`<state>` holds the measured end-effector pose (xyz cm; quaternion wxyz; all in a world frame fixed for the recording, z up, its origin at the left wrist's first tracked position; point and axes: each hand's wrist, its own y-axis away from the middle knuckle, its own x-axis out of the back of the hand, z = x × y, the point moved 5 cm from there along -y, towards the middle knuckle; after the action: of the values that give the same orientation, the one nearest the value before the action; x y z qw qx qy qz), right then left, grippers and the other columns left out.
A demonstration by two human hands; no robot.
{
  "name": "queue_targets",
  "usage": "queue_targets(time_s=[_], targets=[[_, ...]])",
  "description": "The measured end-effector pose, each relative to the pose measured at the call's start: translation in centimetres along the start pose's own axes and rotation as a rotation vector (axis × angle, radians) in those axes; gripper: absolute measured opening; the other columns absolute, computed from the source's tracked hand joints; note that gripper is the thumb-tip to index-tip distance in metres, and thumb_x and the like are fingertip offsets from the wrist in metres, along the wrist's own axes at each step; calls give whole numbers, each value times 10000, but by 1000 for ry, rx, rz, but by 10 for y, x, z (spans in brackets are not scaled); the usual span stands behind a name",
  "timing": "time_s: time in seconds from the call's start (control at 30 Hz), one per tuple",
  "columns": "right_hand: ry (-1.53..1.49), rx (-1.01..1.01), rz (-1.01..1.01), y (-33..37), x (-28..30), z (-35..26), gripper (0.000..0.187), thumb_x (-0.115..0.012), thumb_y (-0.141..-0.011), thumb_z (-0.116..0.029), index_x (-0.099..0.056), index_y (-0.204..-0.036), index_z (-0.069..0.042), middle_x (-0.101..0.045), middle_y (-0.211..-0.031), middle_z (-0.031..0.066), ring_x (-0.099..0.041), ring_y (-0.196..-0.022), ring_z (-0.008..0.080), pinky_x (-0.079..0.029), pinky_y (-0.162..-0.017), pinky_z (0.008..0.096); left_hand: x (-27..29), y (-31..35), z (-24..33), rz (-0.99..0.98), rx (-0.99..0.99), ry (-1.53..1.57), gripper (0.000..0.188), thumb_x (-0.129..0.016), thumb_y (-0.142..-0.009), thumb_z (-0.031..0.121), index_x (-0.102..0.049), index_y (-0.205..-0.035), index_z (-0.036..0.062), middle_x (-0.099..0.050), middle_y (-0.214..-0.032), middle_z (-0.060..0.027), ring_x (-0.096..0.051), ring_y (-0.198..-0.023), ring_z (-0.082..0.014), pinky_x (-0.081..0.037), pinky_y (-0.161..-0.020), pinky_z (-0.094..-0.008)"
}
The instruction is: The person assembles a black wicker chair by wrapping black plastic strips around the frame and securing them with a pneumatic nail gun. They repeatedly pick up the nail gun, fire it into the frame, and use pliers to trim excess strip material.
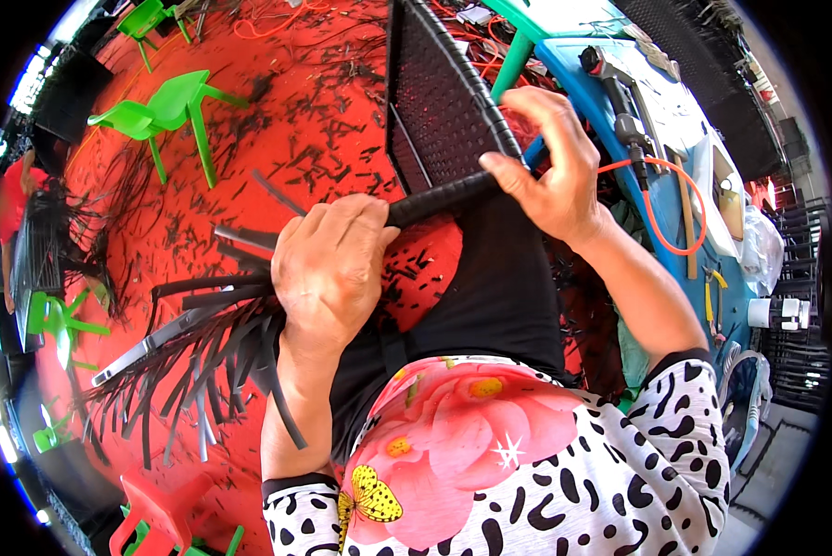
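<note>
A dark wicker-like panel (444, 120) with a wrapped rim stands tilted in front of me, above my black-clad legs. From its near corner a bar wrapped in black strip (442, 198) runs left across my lap. My left hand (328, 264) is closed over this bar. Left of that hand, many loose black strips (216, 343) fan out and hang around a grey bare end (147, 350). At the panel's corner, my right hand (564, 176) has thumb and fingers apart, with the thumb touching or very near the bar. Its farther fingers are partly hidden.
A blue table (583, 88) on the right holds a black power tool (627, 125) with an orange hose (661, 243) and yellow-handled pliers (710, 296). Green chairs (170, 107) and a red chair (161, 514) stand on the red floor (295, 111), littered with black scraps. Another person (17, 199) is far left.
</note>
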<state>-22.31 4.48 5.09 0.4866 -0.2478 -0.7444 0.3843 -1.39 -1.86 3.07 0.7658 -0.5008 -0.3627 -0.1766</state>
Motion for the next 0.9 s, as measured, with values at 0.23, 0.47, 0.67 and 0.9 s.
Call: queue_targets(time_s=[0.23, 0.47, 0.67, 0.9], targets=[[-349, -794, -45, 27, -61, 48, 405, -725, -691, -227, -610, -982, 31, -636, -898, 205, -640, -871, 322, -479, -783, 385, -3, -4, -6, -26, 25, 0, 221, -722, -708, 84, -639, -907, 40, -648, -883, -90, -625, -815, -280, -465, -696, -382], [-362, -651, -100, -14, -99, 97, 416, -684, -682, -234, -644, -998, 33, -654, -835, 203, -650, -781, 309, -493, -741, 380, -18, -42, -36, 11, 146, 38, 169, -697, -752, 53, -618, -894, 6, -633, -840, -135, -614, -762, -330, -474, -676, -393], [-420, -479, -63, -48, -139, 125, 428, -662, -693, -261, -643, -979, 57, -646, -883, 235, -649, -786, 365, -497, -729, 403, -28, -55, -61, 31, 259, -23, 173, -683, -768, 23, -622, -927, -9, -636, -857, -140, -618, -774, -330, -487, -689, -385], [-320, -546, -296, -34, -84, 156, 546, -731, -782, -403, -626, -1119, 14, -679, -1002, 129, -657, -916, 206, -504, -783, 311, -24, -52, -56, -44, 284, 29, 180, -660, -793, 9, -633, -966, -35, -652, -904, -160, -635, -824, -312, -492, -754, -360]])
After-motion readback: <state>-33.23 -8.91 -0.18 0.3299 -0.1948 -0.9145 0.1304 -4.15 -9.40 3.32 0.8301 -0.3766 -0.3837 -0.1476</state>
